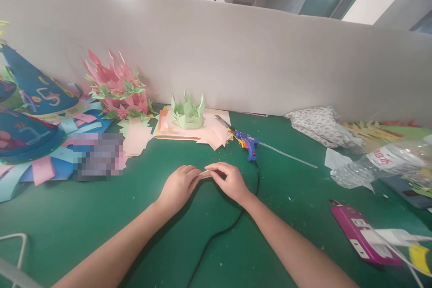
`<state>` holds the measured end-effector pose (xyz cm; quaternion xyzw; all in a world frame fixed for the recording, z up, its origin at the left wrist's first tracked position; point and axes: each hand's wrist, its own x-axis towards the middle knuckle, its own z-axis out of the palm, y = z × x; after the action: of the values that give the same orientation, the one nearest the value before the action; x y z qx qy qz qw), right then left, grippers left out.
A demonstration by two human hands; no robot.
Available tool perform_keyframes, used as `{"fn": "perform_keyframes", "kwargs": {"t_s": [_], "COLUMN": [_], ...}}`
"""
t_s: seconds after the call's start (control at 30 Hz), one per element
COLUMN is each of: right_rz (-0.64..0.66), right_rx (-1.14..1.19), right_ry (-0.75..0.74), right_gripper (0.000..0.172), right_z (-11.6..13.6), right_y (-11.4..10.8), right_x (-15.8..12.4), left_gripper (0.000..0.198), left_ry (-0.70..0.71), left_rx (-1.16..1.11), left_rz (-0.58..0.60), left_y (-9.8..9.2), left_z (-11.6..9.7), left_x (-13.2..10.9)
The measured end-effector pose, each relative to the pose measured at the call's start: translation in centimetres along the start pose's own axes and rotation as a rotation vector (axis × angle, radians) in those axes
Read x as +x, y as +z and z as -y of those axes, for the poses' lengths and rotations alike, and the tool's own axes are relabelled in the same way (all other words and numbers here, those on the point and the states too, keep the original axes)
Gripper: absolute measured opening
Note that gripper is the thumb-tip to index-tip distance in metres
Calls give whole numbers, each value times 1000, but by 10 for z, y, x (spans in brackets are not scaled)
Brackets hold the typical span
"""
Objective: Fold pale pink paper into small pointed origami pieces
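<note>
Between my two hands, near the middle of the green table (162, 243), is a small pale folded paper piece (205, 173). My left hand (178, 186) has its fingers pressed together on the paper's left end, mostly covering it. On the right end, my right hand (229, 182) pinches it between thumb and fingers. Beyond them stands a light green paper crown (187, 114) on stacked coloured sheets. Loose pale pink paper (214, 136) lies in front of the stack. A blue glue gun (248, 143) with a clear glue stick rests behind my right hand.
Pink paper crowns (118, 85) and blue cone hats (40, 85) stand at the left among paper strips. To the right are a plastic bottle (381, 162), a patterned cloth (320, 123) and a magenta power strip (366, 234). A black cable (222, 231) crosses the table.
</note>
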<state>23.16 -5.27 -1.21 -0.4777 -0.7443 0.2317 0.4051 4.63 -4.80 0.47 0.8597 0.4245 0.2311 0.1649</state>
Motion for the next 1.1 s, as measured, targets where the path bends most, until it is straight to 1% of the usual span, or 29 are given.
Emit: {"fn": "perform_keyframes", "kwargs": {"t_s": [0.07,0.13,0.2,0.27,0.33,0.43,0.53,0.6,0.67,0.83,0.97,1.1], "right_rz": [1,8,17,20,32,47,23,-9,-11,60,98,113], "right_rx": [132,243,313,369,437,543,601,616,620,572,580,598], "right_ry": [60,94,119,155,198,238,251,246,241,241,220,220], "right_gripper": [21,25,30,33,31,29,29,34,36,24,26,29], "right_z": [1,1,2,3,4,5,6,6,6,5,7,9], "right_y": [0,1,3,4,5,7,6,6,6,9,10,9], "right_x": [-1,-1,-1,-1,-1,1,2,3,3,-1,-3,-4], "left_gripper": [30,32,33,34,35,33,31,30,29,33,35,34], "left_ry": [-147,-293,-395,-469,-537,-610,-636,-633,-612,-546,-566,-571], "left_rx": [-253,-549,-807,-971,-1063,-1119,-1154,-1160,-1140,-1041,-977,-1007], "left_rz": [20,90,163,201,221,208,173,151,125,107,86,108], "left_y": [0,-1,-2,-3,-4,-5,-3,-1,1,2,4,6], "left_z": [-1,-3,-4,-5,-7,-12,-17,-20,-20,-18,-15,-13], "left_x": [2,5,8,10,12,16,20,21,20,12,7,6]}}
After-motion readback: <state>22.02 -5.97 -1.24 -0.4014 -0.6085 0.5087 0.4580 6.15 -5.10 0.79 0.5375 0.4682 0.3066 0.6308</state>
